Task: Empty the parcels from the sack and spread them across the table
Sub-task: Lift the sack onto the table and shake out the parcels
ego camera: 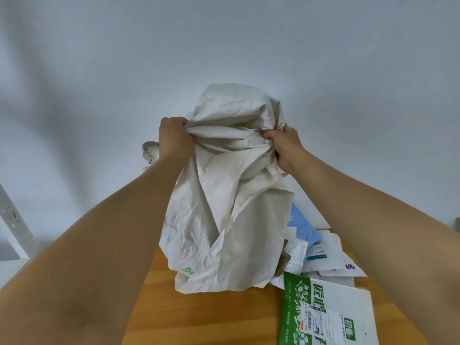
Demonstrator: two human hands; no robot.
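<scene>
While the sack hangs upended: the white woven sack (pixel 224 195) is held above the wooden surface (pixel 211 317), its lower end just touching or nearly touching the wood; whether anything is left inside I cannot tell.
Left hand: the left hand (pixel 174 138) is fisted round a bunch of cloth at the sack's upper left.
Right hand: the right hand (pixel 283 145) clenches a gather at the sack's upper right, so the sack hangs between and below both hands.
Parcels: white and blue mailers (pixel 321 247) lie heaped just right of the sack; a green-and-white parcel (pixel 323 314) lies nearer the person.
Risk, pile: parcels probably land stacked, not spread.
Risk, edge: a hard shake could likely slide mailers off the surface's right side.
Risk, snag: folds may trap a parcel.
</scene>
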